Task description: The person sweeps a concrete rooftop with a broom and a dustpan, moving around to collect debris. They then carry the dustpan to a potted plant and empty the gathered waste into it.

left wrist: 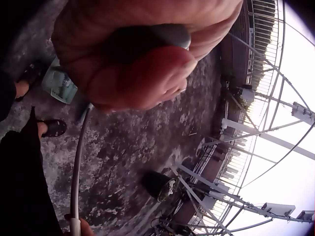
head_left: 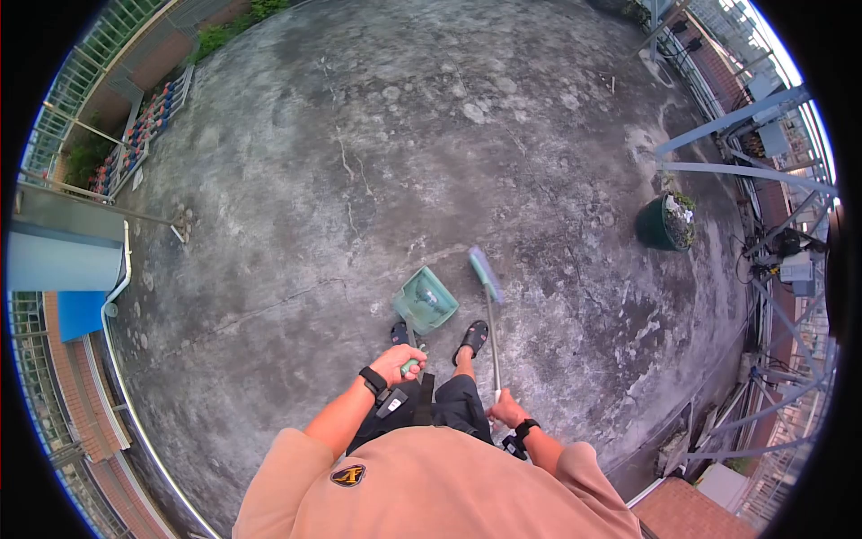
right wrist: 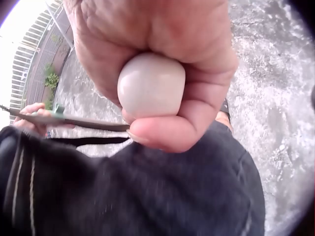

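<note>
My left hand (head_left: 400, 364) grips the green handle of a light green dustpan (head_left: 418, 279), which sits low in front of my feet. A clear, whitish item (head_left: 432, 297) lies inside the pan. In the left wrist view, the fingers of that hand (left wrist: 133, 73) wrap round the grey end of the handle. My right hand (head_left: 509, 410) holds a broom (head_left: 495, 350) near the top of its pole. The broom's pale purple-blue head (head_left: 483, 269) is just right of the dustpan. Up close, the pole's rounded white end (right wrist: 151, 84) pokes out between my curled right fingers (right wrist: 170, 132).
Dark clogs (head_left: 473, 338) are on my feet, close behind the pan and broom. Stained concrete (head_left: 269, 180) stretches around me. A green planter (head_left: 660, 225) stands to the right, near metal struts (head_left: 745, 171). White pipe (head_left: 135, 404) runs along the left edge.
</note>
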The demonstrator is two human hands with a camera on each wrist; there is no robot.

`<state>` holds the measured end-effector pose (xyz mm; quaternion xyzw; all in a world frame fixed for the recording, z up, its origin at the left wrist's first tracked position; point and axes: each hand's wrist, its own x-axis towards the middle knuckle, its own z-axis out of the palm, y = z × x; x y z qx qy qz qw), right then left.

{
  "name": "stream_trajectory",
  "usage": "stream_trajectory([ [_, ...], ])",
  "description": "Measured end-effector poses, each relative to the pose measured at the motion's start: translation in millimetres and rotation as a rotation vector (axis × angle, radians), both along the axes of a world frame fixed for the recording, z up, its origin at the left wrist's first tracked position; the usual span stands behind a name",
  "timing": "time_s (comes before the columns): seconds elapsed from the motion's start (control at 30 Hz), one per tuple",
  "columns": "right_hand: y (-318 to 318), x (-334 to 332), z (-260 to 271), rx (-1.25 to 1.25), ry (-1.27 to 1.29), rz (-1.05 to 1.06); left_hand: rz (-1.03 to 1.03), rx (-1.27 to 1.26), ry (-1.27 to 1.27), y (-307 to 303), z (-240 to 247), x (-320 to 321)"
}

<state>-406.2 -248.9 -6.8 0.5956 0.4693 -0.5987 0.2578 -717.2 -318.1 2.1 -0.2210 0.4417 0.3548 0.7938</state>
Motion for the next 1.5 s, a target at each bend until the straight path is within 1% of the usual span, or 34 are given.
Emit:
stream_trajectory([
  [0.03, -10, 2, 10, -0.025, -0.002, 0.086, 0.004, -0.006, -0.008, 0, 1, -1],
  [0.1, -30, 17, 15, 0.209, 0.083, 0.411, 0.017, -0.007, -0.030, 1, -4, 1],
  [0.13, -33, 21, 16, 0.144, 0.066, 0.373, 0.015, -0.011, -0.017, 1, -3, 1],
  [0.17, -31, 24, 14, 0.148, 0.064, 0.379, 0.015, -0.014, -0.001, 3, -3, 0],
  [0.2, -28, 25, 20, 0.064, 0.107, 0.276, 0.030, -0.045, 0.034, 6, 4, 1],
  [0.23, -26, 22, 33, -0.019, 0.149, 0.172, 0.036, -0.044, 0.030, 4, 2, 2],
  [0.27, -19, 20, 46, -0.021, 0.168, 0.113, 0.026, -0.030, 0.023, 2, 0, 1],
  [0.3, -7, 15, 61, -0.016, 0.165, 0.124, 0.019, -0.014, 0.016, 2, -2, 1],
  [0.37, 11, 10, 79, -0.088, 0.144, -0.113, 0.030, -0.017, 0.039, 3, 3, 0],
  [0.43, 32, 18, 69, -0.094, 0.173, -0.099, 0.043, -0.020, 0.027, 0, 0, -1],
  [0.5, 62, 14, 65, 0.015, 0.188, -0.071, 0.070, -0.006, -0.015, -4, -12, 0],
  [0.53, 79, 10, 65, 0.011, 0.185, -0.049, 0.068, 0.014, -0.035, -5, -16, 1],
  [0.57, 96, 4, 64, 0.072, 0.207, -0.039, 0.066, 0.033, -0.052, -7, -20, 2],
  [0.6, 112, -2, 61, 0.130, 0.231, -0.030, 0.066, 0.062, -0.035, -10, -21, 4],
  [0.63, 129, -5, 50, 0.121, 0.235, -0.008, 0.089, 0.055, -0.031, -9, -14, 6],
  [0.7, 163, -12, 24, 0.282, 0.250, 0.021, 0.094, 0.027, 0.034, -5, 3, 12],
  [0.73, 178, -19, 19, 0.268, 0.259, 0.041, 0.116, 0.017, 0.041, -4, 11, 15],
  [0.8, 199, -33, 8, 0.275, 0.239, -0.023, 0.153, -0.029, 0.082, -3, 22, 22],
  [0.83, 203, -39, 1, 0.262, 0.247, -0.002, 0.175, -0.040, 0.088, -3, 18, 25],
  [0.87, 204, -44, -5, 0.240, 0.246, -0.042, 0.197, -0.031, 0.063, -5, 12, 29],
  [0.9, 204, -49, -11, 0.219, 0.244, -0.084, 0.216, -0.020, 0.039, -5, 12, 33],
  [0.93, 199, -52, -16, 0.180, 0.225, -0.077, 0.237, -0.018, 0.058, -4, 13, 37],
  [1.0, 172, -41, -26, 0.205, 0.282, 0.087, 0.275, -0.030, 0.084, -5, 12, 48],
  [1.03, 152, -38, -18, 0.211, 0.241, 0.145, 0.295, -0.028, 0.105, -7, 9, 51],
  [1.07, 135, -30, -11, 0.121, 0.216, 0.196, 0.272, -0.051, 0.043, -9, 3, 52],
  [1.1, 117, -6, -32, 0.163, 0.276, 0.287, 0.285, -0.042, 0.039, -11, 2, 54],
  [1.17, 87, 11, -3, -0.034, 0.176, 0.247, 0.275, -0.048, 0.036, -16, 1, 56],
  [1.2, 77, 20, 6, -0.014, 0.242, 0.340, 0.269, -0.048, 0.052, -17, 1, 55],
  [1.23, 71, 29, 15, -0.020, 0.259, 0.391, 0.282, -0.041, 0.044, -17, 3, 55],
  [1.3, 64, 54, 3, -0.108, 0.261, 0.225, 0.244, -0.003, 0.079, -14, 6, 47],
  [1.33, 67, 43, 16, -0.097, 0.259, 0.240, 0.269, 0.025, 0.077, -14, 6, 43],
  [1.4, 68, 20, 55, -0.073, 0.246, 0.125, 0.271, 0.042, 0.075, -12, 16, 32],
  [1.43, 65, 3, 70, -0.067, 0.242, 0.134, 0.255, 0.049, 0.076, -14, 21, 26],
  [1.5, 63, -29, 91, -0.075, 0.205, 0.030, 0.267, 0.078, 0.052, -22, 14, 19],
])
